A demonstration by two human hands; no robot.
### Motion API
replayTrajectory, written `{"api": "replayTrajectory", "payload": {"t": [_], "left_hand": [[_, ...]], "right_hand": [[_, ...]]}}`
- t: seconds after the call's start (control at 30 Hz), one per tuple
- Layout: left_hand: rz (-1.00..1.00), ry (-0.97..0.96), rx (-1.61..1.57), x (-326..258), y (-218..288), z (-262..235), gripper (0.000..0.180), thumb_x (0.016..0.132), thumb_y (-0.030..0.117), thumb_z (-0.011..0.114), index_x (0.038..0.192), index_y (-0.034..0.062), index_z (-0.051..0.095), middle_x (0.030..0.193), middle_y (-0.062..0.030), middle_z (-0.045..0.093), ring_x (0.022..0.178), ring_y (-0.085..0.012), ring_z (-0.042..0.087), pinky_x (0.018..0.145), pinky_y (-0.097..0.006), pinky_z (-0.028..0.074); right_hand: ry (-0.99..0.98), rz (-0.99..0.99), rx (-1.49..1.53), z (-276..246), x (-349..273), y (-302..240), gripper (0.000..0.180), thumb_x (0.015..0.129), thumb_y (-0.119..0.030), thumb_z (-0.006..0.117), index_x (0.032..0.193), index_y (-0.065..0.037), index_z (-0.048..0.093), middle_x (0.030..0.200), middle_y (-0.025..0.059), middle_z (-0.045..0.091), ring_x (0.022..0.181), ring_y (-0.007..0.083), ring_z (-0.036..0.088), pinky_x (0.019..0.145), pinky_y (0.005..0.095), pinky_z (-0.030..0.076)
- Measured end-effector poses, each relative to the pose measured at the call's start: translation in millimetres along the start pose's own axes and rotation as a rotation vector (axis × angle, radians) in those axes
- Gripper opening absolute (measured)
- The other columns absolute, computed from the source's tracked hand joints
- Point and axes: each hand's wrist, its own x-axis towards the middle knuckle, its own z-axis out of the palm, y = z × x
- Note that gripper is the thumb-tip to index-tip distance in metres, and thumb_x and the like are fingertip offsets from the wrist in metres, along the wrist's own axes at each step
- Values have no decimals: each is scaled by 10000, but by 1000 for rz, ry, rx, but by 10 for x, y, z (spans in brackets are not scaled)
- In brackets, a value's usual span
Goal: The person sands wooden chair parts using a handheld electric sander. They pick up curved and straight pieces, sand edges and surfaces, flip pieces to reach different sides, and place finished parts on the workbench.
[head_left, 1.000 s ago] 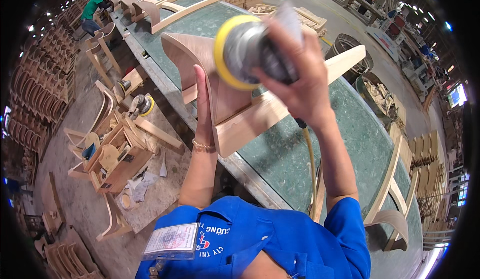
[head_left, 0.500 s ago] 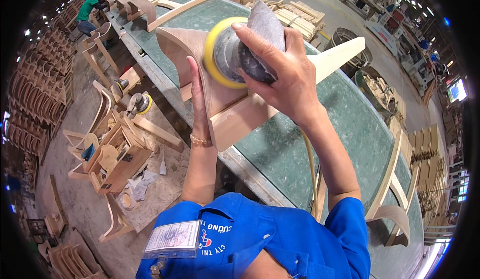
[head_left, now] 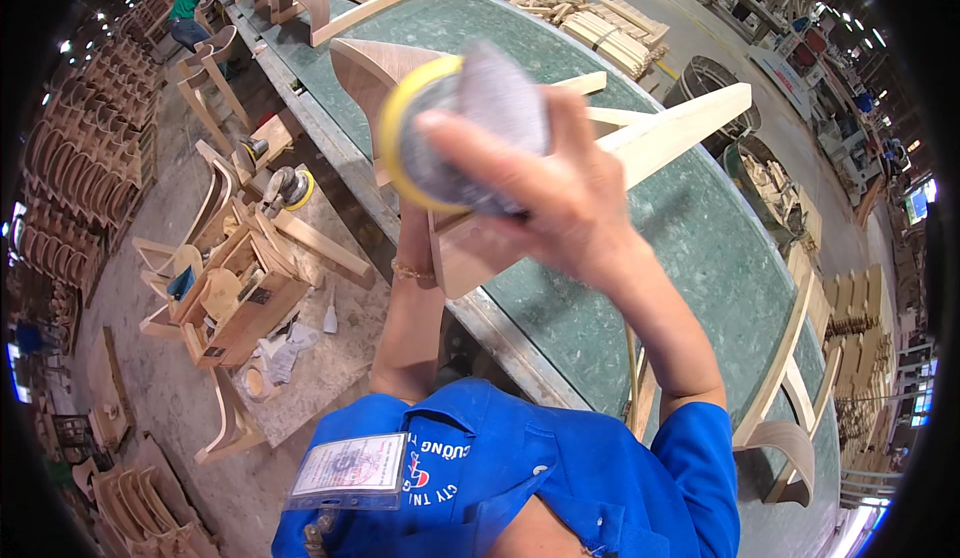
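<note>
My right hand is wrapped round a palm sander with a yellow-edged round pad; both are blurred by motion. The sander is in front of a pale wooden chair frame, close to its curved backrest. Whether the pad touches the wood is hard to tell. My left hand is at the near left side of the backrest, its fingers hidden behind the sander. The frame rests tilted on the green-topped table, its straight legs pointing to the right.
More chair frames lie at the table's far end and another at near right. On the left stand a wooden box of discs and a second sander. A person in green works far left. Barrels stand beyond the table.
The sander in my right hand has moved left across the backrest and now covers my left fingers, which were stretched along the wood. The whole view has shifted slightly.
</note>
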Motion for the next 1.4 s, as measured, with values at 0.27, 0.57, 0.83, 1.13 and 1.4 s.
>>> {"api": "replayTrajectory", "payload": {"t": [0.27, 0.57, 0.83, 1.13, 1.4], "left_hand": [[83, -10, 55, 88, -110, 48, 913, 849, 703, 442, 1377, -35, 337, 1326, -193, 489, 1213, -222, 511, 999, -331, 457], [282, 145, 311, -7, -317, -201, 644, 967, 539, 354, 1380, 45, 383, 1381, -206, 423, 1230, -287, 501, 1006, -373, 487], [270, 90, 442, 39, -265, -549, 679, 930, 572, 428, 1390, 76, 367, 1403, -146, 414, 1252, -287, 475, 1051, -444, 423], [56, -26, -38, 80, -124, 20, 895, 842, 673, 501, 1372, -29, 338, 1279, -191, 514, 1166, -246, 549, 974, -344, 491], [61, 6, -3, 32, -161, 64, 922, 838, 701, 469, 1342, -64, 363, 1245, -187, 533, 1094, -234, 591, 931, -338, 521]], "right_hand": [[436, 139, -282, -407, -362, 729, 767, 624, -49, 815, 1325, -154, 524, 1164, 152, 555, 1027, 304, 587, 856, 385, 525], [-14, 11, 85, -72, -110, 111, 777, 540, -123, 823, 1255, -321, 591, 1138, 176, 523, 949, 332, 560, 768, 389, 544], [-49, -150, 69, 9, -18, -28, 754, 576, -123, 803, 1244, -390, 578, 1111, 167, 512, 948, 336, 593, 709, 392, 565], [349, 223, -406, -556, -542, 727, 769, 633, -42, 788, 1328, -230, 519, 1080, 124, 530, 993, 295, 590, 794, 404, 536], [64, 408, -5, -396, -1108, 88, 710, 637, -17, 771, 1291, -208, 570, 1118, 175, 496, 995, 332, 553, 849, 390, 492]]}}
